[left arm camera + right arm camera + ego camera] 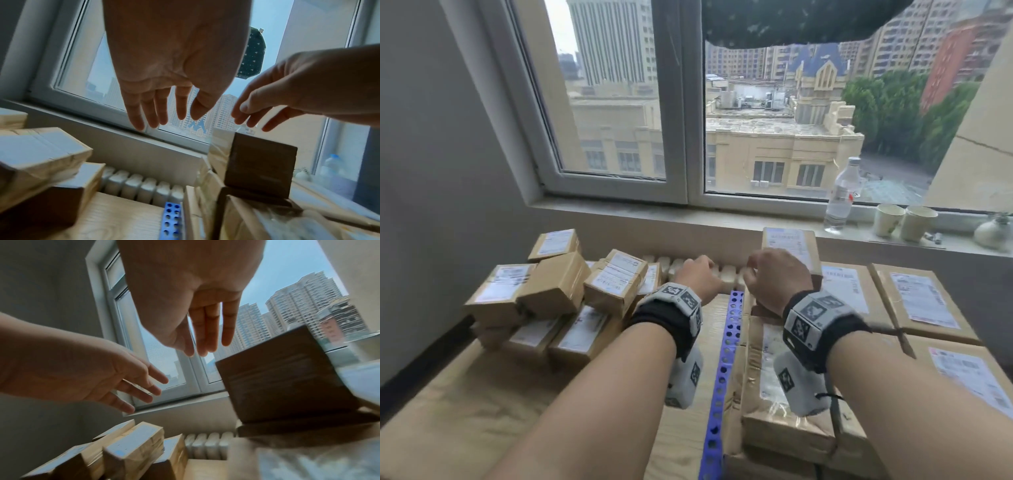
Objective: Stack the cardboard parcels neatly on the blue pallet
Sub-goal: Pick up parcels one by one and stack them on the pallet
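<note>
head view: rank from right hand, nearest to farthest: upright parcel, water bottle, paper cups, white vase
1. upright parcel, just beyond the right hand
2. water bottle, on the sill to its right
3. paper cups, further right
4. white vase, far right of the sill

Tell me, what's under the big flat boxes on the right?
Under the big flat boxes you can see the edge of the blue pallet with round holes in it. The boxes cover the rest of it, so I can't see that part.
</note>
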The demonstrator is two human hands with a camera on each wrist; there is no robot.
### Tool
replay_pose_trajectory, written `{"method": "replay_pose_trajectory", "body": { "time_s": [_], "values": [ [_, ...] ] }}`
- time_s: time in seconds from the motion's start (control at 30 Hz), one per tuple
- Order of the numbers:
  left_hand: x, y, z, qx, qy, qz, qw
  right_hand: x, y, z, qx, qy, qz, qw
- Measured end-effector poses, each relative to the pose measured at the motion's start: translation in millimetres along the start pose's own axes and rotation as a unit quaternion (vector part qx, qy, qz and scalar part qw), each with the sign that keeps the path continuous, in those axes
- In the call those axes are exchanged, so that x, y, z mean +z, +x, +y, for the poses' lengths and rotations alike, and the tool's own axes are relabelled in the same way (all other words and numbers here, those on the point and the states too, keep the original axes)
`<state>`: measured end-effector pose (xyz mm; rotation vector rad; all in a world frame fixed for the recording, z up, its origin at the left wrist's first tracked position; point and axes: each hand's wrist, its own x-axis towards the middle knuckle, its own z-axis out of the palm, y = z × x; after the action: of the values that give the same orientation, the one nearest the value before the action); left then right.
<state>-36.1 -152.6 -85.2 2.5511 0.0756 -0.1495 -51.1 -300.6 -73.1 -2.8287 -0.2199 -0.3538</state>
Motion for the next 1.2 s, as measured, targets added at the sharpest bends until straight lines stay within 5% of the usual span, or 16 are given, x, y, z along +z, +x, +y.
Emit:
{"method": "replay_pose_trajectory", "body": {
  "time_s": [0.47,0.9,1.2],
  "values": [
    [-78,7,-161,-0.053,0.030,0.049,0.997,84,36,-151,-0.065,0.006,-0.108,0.992],
    [-163,98,-337,-0.131,0.000,0.072,0.989,191,121,-300,-0.009,0.064,-0.159,0.985],
    [-161,147,-402,-0.171,-0.096,0.029,0.980,247,151,-343,0.071,0.106,-0.211,0.969]
  ]
}}
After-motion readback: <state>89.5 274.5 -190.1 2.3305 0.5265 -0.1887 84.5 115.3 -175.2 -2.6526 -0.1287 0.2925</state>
